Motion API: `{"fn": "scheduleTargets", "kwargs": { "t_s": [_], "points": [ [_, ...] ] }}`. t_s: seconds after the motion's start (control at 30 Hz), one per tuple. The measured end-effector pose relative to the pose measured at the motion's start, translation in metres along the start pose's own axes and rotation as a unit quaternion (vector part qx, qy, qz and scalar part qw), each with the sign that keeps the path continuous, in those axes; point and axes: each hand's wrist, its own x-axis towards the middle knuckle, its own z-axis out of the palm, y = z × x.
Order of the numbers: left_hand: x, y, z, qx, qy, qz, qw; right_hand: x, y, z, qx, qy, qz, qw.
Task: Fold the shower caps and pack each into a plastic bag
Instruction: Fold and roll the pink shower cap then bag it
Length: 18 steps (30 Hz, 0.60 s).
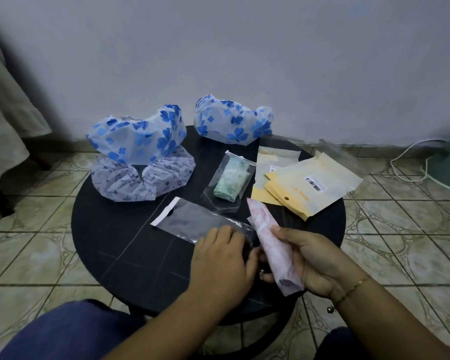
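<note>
curtain fabric (3,120) hangs down the left edge of the frame, well off the round black table (120,255), so the tiled floor (31,255) on that side is open. upper left of the table: a blue flower cap (138,137) sits piled on a lilac cap (143,178), which reaches right to the rim. lower left of the tabletop is bare dark surface. in the middle lies a clear plastic bag (190,219) with a white strip end, flat, its near end under the left hand (224,258), fingers curled down onto it; can't tell if it's really pinched. past it, a sealed bag with a green cap (229,184). a second blue flower cap (231,118) sits at the far rim by the wall. right hand (315,266) grips the rolled pink cap (273,245), fingers wrapped round, tip pointing up-frame just beside the clear bag. right side: yellow packets (312,187) overhang the rim, white cable (411,162) on the floor beyond.
</note>
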Motion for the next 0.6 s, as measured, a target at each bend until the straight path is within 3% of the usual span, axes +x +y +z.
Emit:
{"fn": "scheduleTargets", "kwargs": {
  "t_s": [0.43, 0.6],
  "points": [
    [-0.005, -0.022, -0.02, -0.022, -0.086, 0.007, 0.996, -0.017, -0.019, -0.013, -0.03, -0.055, 0.041, 0.997],
    [-0.006, -0.035, -0.018, -0.04, -0.114, -0.008, 0.993, -0.027, -0.021, -0.014, -0.122, -0.079, 0.048, 0.988]
  ]
}}
